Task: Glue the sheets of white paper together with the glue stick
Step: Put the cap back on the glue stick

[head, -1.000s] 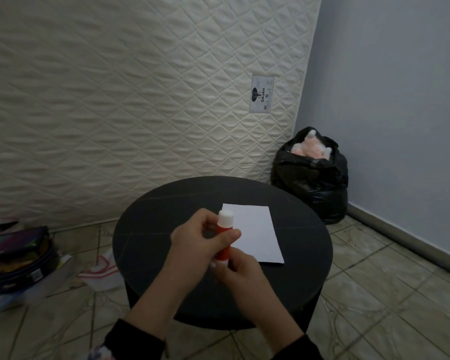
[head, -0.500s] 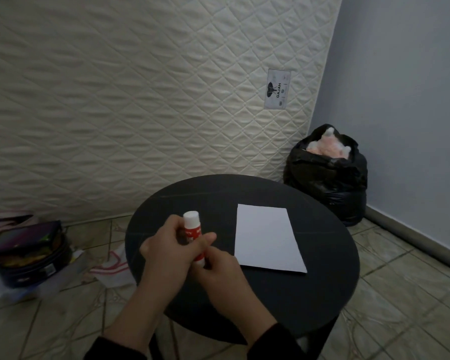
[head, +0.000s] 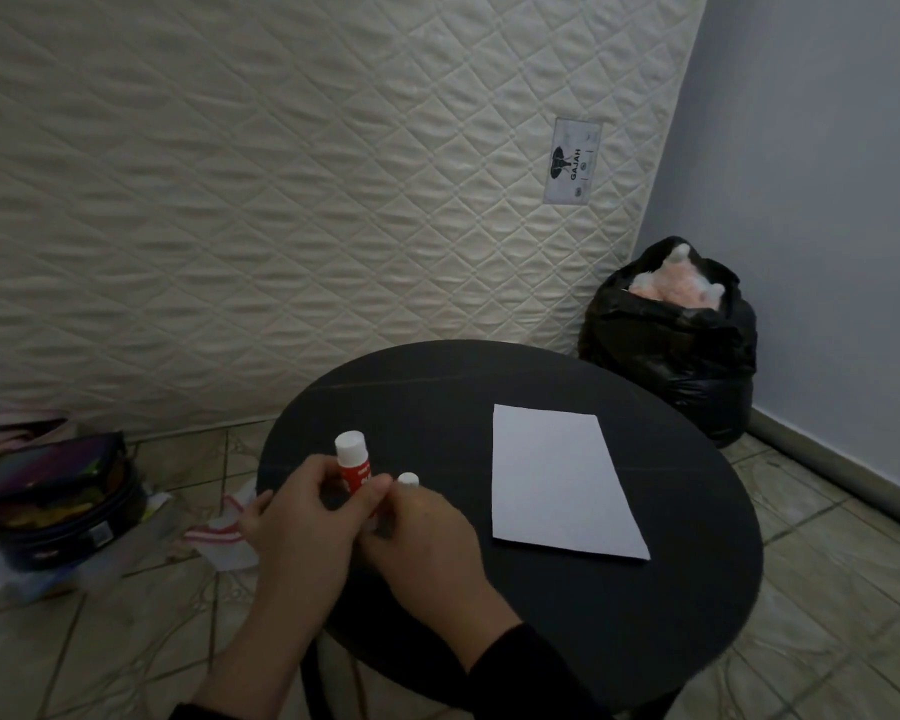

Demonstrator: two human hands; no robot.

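Head view shows the left hand (head: pixel 302 517) gripping the upright glue stick (head: pixel 353 462) at the black table's (head: pixel 593 641) nine o'clock edge. At its base, the right hand (head: pixel 427 543) pinches a small white piece (head: pixel 408 479); white paper (head: pixel 557 480) lies flat toward three o'clock.

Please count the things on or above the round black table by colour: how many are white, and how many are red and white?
White: 1, the paper
Red and white: 1, the glue stick, held in the left hand
Total: 2

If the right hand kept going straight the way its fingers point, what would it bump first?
Probably the glue stick that the left hand holds; the right hand already touches its lower end.
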